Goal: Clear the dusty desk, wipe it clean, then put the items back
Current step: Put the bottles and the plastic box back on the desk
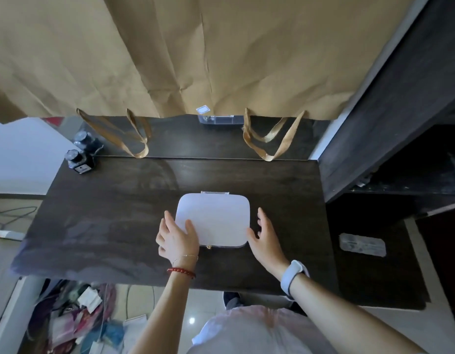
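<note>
Looking down at the dark desk (106,226), I am seeing a white rounded case (213,219) lying flat near its middle, between my two hands. My left hand (177,238) is resting on the case's near left corner, thumb on the lid and fingers spread along the side, covering that corner. My right hand (266,238) is lying open just beside the right edge, fingers relaxed; I cannot tell whether it is touching. An ink bottle (79,162) is standing at the far left corner before a mirror. Brown paper (195,52) is hanging across the top, hiding most of the mirror.
</note>
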Demonstrator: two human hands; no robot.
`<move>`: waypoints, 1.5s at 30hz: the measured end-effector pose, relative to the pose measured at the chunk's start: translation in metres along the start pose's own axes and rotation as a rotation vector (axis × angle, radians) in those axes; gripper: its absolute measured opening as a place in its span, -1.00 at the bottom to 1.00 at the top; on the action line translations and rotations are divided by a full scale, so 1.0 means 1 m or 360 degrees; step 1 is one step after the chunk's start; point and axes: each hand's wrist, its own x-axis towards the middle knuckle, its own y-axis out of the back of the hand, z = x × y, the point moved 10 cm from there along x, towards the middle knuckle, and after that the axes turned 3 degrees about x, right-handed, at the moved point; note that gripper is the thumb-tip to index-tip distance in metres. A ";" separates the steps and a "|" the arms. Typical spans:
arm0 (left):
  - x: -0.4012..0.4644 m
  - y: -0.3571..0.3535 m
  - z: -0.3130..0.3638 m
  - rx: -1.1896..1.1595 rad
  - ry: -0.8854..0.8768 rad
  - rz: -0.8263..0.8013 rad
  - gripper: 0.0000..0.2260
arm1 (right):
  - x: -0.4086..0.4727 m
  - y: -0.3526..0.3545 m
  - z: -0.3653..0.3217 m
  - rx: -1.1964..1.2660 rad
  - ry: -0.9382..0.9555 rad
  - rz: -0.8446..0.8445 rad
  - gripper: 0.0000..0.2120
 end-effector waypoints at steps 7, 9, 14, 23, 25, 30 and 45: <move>-0.077 -0.052 0.131 -0.0027 -0.0777 -0.0077 -0.56 | -0.038 0.166 -0.031 -0.0117 0.0567 0.0676 -0.70; -0.112 -0.078 0.173 -0.0094 -0.1063 -0.0196 -0.59 | -0.042 0.221 -0.037 -0.0171 0.0632 0.0923 -0.73; -0.184 -0.114 0.242 -0.0230 -0.1441 -0.0403 -0.59 | -0.001 0.302 -0.046 -0.0267 0.0534 0.1047 -0.54; -0.254 -0.165 0.285 -0.0024 -0.1776 -0.0646 -0.47 | 0.073 0.310 -0.039 -0.0369 0.0357 0.0559 -0.83; -0.256 -0.176 0.292 0.0050 -0.1723 -0.0672 -0.43 | 0.061 0.321 -0.038 -0.0265 0.0416 0.0687 -0.77; -0.266 -0.204 0.316 0.0570 -0.1916 -0.0427 -0.54 | 0.022 0.346 -0.019 -0.0198 0.0553 0.0906 -0.75; -0.275 -0.221 0.317 0.0531 -0.2066 -0.0517 -0.62 | -0.031 0.365 0.040 -0.0128 0.0429 0.1016 -0.73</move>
